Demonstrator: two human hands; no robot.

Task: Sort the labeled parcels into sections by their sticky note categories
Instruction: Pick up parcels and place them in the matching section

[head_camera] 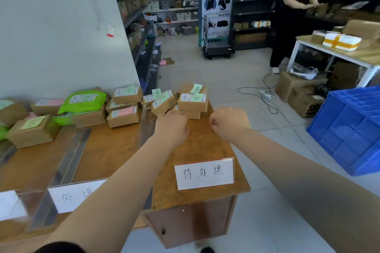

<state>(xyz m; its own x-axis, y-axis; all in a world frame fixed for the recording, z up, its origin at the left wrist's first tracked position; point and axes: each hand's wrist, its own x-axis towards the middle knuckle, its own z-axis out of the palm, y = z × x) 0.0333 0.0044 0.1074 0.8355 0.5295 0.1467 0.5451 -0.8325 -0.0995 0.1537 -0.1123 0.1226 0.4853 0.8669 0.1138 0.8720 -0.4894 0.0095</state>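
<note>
Several cardboard parcels with sticky notes lie along the far edge of the wooden table (pixel 115 150). At the right end, boxes with green notes (pixel 192 101) are stacked in the section marked by a handwritten white sign (pixel 204 173). A box with a pink note (pixel 123 116) and a green poly-bag parcel (pixel 83 101) sit further left. My left hand (pixel 171 125) hovers just in front of the right stack with fingers curled, holding nothing. My right hand (pixel 228 122) is a loose fist beside it, also holding nothing.
Clear acrylic dividers (pixel 67 162) split the table into sections, with another white sign (pixel 76 195) at the front left. A blue plastic crate (pixel 349 129) stands on the floor to the right. A person (pixel 292 16) works at shelves in the back. Cables lie on the floor.
</note>
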